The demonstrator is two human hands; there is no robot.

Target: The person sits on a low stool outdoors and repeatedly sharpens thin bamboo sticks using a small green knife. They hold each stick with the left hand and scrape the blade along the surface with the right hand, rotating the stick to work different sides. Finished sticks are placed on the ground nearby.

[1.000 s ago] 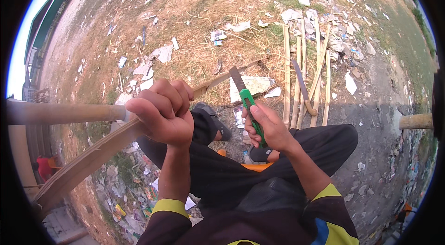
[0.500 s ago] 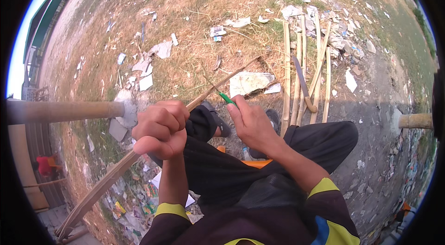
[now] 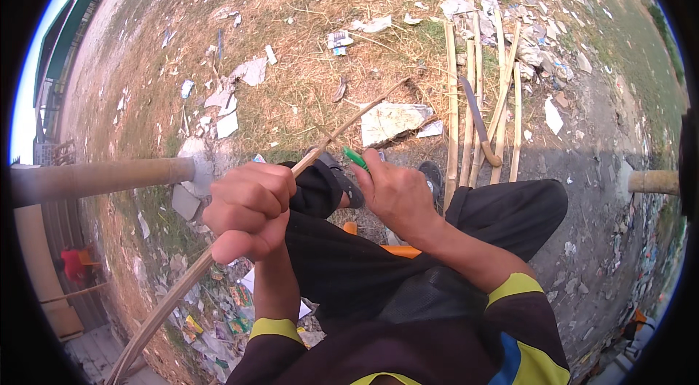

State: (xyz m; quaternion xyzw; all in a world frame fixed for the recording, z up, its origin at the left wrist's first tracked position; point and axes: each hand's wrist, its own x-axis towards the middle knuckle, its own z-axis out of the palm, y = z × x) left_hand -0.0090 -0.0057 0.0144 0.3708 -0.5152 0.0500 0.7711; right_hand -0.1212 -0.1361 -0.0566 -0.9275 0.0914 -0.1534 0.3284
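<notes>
The person sits on the littered ground with the left hand (image 3: 247, 210) closed in a fist around a long bamboo strip (image 3: 342, 130), which runs from the lower left, across the black-trousered knee (image 3: 320, 188), and up to a thin tip over the dry grass. The right hand (image 3: 397, 192) is wrapped tight round the green handle of a knife (image 3: 355, 159); only a short stub of green shows above the knuckles, and the blade is hidden behind the hand and knee. A second ago the blade stood up clear of the strip, pointing away from the body; half a second ago it had already dropped out of sight, and now the right hand sits lower, just beside the strip at the knee. To me that looks like a shaving stroke drawn down along the bamboo, with the strip also pulled a little through the left fist. Off to the right lie a bundle of split bamboo sticks (image 3: 451, 115) with a curved machete (image 3: 477, 119) resting across them, well apart from both hands. A thick bamboo pole (image 3: 95, 177) juts in from the left
</notes>
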